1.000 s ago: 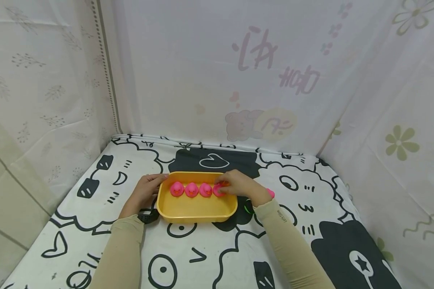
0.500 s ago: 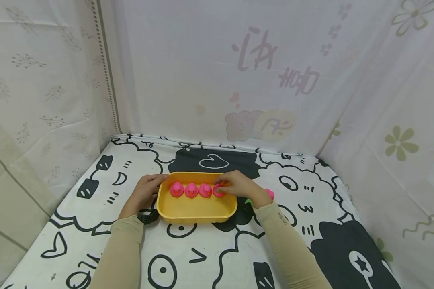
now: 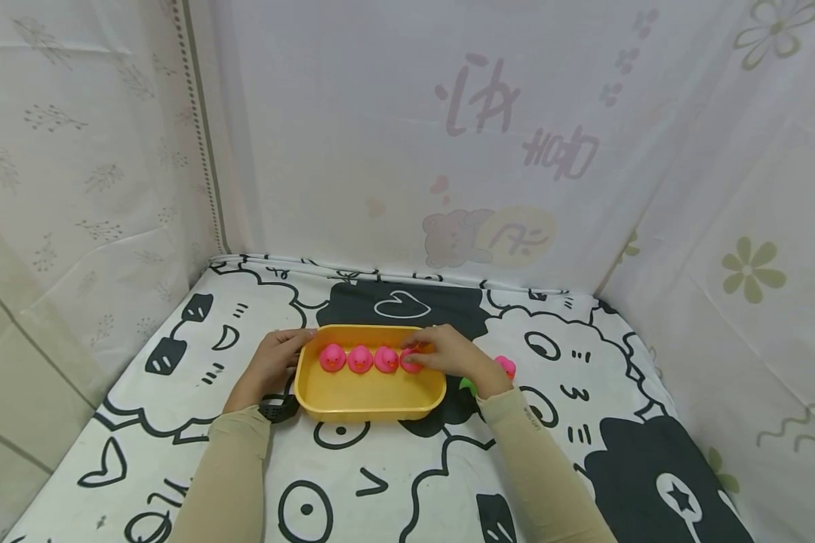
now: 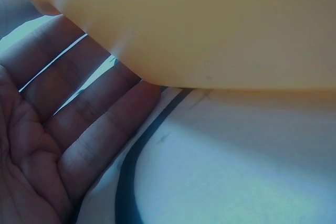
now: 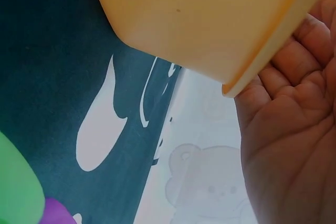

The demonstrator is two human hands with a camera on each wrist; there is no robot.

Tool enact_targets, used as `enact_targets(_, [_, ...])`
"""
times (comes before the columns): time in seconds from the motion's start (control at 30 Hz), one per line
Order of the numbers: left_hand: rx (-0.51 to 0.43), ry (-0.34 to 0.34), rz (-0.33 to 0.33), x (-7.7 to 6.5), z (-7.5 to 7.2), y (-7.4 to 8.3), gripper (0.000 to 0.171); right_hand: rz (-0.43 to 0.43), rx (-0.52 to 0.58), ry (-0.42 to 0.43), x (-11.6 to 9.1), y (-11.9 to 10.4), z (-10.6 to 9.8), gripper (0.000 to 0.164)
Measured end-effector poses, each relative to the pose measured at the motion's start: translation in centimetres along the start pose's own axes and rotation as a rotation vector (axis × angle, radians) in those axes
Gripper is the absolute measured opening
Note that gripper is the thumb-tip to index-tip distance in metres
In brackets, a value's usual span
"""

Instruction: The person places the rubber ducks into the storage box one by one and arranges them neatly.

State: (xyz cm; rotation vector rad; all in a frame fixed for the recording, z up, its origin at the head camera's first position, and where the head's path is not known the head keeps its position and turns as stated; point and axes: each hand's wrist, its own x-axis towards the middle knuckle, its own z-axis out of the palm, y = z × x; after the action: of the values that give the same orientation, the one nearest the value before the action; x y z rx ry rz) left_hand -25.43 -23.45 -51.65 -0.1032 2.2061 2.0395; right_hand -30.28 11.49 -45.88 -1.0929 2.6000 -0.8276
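A yellow rectangular tray (image 3: 370, 396) sits on the patterned cloth, with a row of pink rubber ducks (image 3: 360, 360) along its far side. My left hand (image 3: 275, 358) is at the tray's left end; in the left wrist view its fingers (image 4: 105, 129) lie nearly straight against the outer wall. Reaching over the right rim, my right hand (image 3: 448, 351) pinches the rightmost pink duck (image 3: 410, 362), which the fingers partly cover. From the right wrist view, that palm (image 5: 294, 145) is outside the tray wall, its fingertips and the duck hidden behind the rim.
Beyond my right wrist lies another pink object (image 3: 506, 366), partly covered by it. A green object (image 3: 467, 385) shows beside the tray; a purple piece (image 5: 56, 212) appears in the right wrist view. Printed curtains (image 3: 353, 151) rise behind the table.
The right wrist and forearm have shifted slightly, and more of the pink object behind them shows. The right fingers stay at the rightmost duck; the left hand and tray stay in place.
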Motion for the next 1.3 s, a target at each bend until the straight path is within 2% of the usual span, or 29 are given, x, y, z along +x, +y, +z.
enact_targets(0.43, [-0.02,-0.005,-0.012,0.2,0.0,-0.3,0.067,-0.013,0.042,0.089,-1.2,0.4,0.4,0.028])
enact_targets(0.8, [-0.01,-0.001,-0.034,0.1,0.0,-0.1,0.066,-0.032,0.072,0.148,-2.9,0.4,-0.3,0.031])
enact_targets(1.1, [0.009,-0.001,-0.039,-1.1,0.3,1.7,0.057,-0.04,0.065,0.171,-4.0,1.1,-0.9,0.032])
enact_targets(1.3, [0.002,0.002,-0.033,-0.3,0.1,0.5,0.062,0.004,0.08,0.205,-5.3,2.1,-1.7,0.032])
